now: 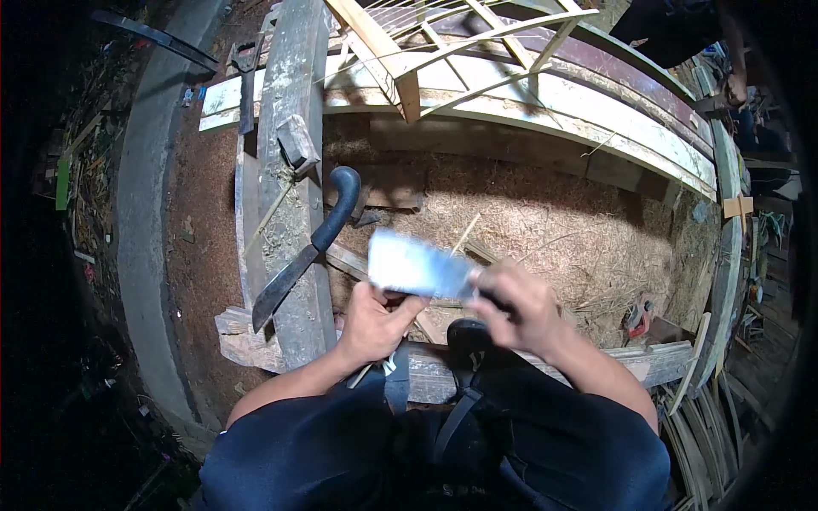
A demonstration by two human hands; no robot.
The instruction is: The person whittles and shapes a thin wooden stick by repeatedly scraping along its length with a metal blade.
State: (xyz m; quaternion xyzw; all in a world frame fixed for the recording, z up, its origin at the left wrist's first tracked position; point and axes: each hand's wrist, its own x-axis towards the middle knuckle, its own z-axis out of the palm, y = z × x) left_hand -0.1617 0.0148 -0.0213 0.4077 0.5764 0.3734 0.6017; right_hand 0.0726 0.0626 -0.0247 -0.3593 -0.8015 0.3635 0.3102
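My right hand (515,302) is closed round the grip of a broad-bladed knife (415,262). Its wide blade is bright and smeared by motion, reaching left over my left hand (377,322). My left hand is closed, thumb and fingers pinched together just under the blade. A thin pale wooden strip (465,234) sticks up behind the blade and seems to run down through my left fingers; the blade hides its middle. To the left, a machete (294,277) with a black curved handle lies across a grey weathered plank (294,81).
A slatted wooden frame (409,85) rests on pale boards (630,149) at the top. A handsaw (247,81) and a wooden block (296,143) lie at upper left. Shavings (545,221) cover the ground. A red-handled tool (637,317) is at right. Another person's hand (734,89) shows at top right.
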